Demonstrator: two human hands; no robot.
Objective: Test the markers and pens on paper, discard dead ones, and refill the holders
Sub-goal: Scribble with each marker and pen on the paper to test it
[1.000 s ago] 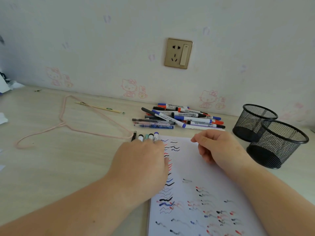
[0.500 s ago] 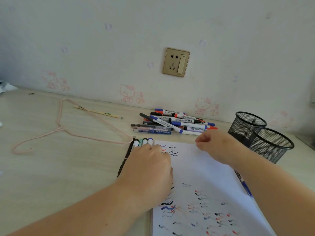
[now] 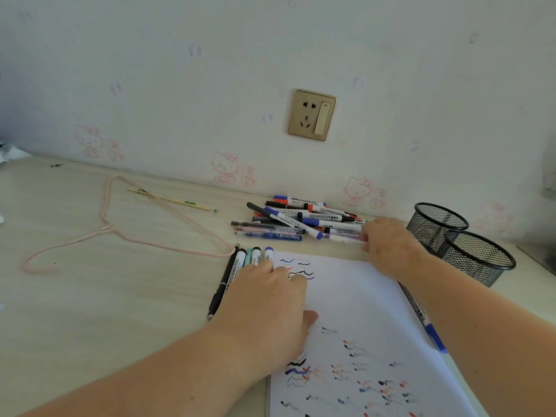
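Markers and pens lie in three groups, and each hand works one of them. At frame centre the left hand (image 3: 264, 299) lies palm-down with straight fingers pressing a short row of tested markers (image 3: 251, 257) and a black pen (image 3: 221, 288) flat against the bench (image 3: 90, 296), just beside the left edge of the paper (image 3: 355, 305); this grip is released and encloses nothing, and it probably serves to stop the round barrels from rolling and to keep the sheet from sliding. Right of centre, the right hand (image 3: 388, 245) reaches to the near right end of the untested pile (image 3: 301, 219), its fingertips curled at a white barrel; whether the grip has closed on that barrel cannot be told, since the knuckles hide the contact. The pile sits against the wall, barrels roughly parallel, probably to hold them together. One blue marker (image 3: 427, 323) lies along the right edge of the paper, partly under the right forearm. Two mesh holders (image 3: 478, 257) stand upright and touching at the right of the frame, mouths open, near the right hand, so the transfer path is short. Open room lies on the bench at frame left, bounded by a pink hanger (image 3: 120, 233) and a pencil (image 3: 171, 200). The upper half of the paper is largely unmarked and offers room for test strokes.
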